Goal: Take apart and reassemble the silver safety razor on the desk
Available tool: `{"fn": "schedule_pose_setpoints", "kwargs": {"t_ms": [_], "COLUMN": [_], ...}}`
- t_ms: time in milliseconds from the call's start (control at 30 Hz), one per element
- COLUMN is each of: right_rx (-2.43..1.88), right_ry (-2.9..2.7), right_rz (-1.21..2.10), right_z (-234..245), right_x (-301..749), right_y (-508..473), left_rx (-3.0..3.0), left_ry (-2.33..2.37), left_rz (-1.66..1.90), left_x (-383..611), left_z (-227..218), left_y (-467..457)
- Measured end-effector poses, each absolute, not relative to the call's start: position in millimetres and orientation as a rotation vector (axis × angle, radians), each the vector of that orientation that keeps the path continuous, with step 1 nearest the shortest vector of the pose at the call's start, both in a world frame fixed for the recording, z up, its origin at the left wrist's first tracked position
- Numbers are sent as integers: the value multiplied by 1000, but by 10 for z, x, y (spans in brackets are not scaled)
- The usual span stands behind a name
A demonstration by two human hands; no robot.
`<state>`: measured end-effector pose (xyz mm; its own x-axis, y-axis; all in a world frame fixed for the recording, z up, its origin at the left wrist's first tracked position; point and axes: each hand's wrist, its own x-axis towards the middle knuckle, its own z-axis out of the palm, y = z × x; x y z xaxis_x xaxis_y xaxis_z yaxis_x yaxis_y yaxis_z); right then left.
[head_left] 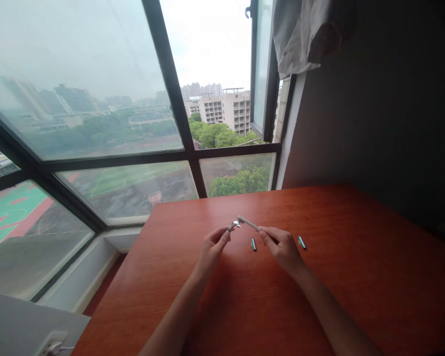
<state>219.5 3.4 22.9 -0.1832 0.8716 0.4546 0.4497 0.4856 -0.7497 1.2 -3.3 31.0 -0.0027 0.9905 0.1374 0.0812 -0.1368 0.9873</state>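
My left hand point(212, 247) pinches what looks like a razor handle point(230, 227) with a shiny metal head, tilted up over the table. My right hand point(284, 246) is closed around a slim greyish stick point(250, 224), shaped like a toothbrush. The stick's far tip meets the razor's metal end, or lies just beside it; its bristles, if any, are too small to make out. Between my hands lies a small dark and green strip point(253, 244), like a razor cartridge. A similar strip point(301, 242) rests to the right of my right hand.
Both hands work above a reddish-brown wooden table point(163, 277). Dark-framed windows point(193, 153) stand behind and to the left, one pane open. A grey cloth point(300, 34) hangs at the upper right beside a dark wall. A wall socket point(54, 343) sits at the lower left.
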Motion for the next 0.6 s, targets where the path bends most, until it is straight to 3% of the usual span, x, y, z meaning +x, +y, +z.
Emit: {"fn": "schedule_pose_setpoints", "kwargs": {"t_ms": [600], "right_rx": [-1153], "right_ry": [-1788], "right_rz": [701], "right_z": [215], "right_x": [2220], "right_y": [47], "left_rx": [1634], "left_ry": [1263], "left_rz": [1278], "left_x": [-56], "left_z": [346], "left_y": [-33]}}
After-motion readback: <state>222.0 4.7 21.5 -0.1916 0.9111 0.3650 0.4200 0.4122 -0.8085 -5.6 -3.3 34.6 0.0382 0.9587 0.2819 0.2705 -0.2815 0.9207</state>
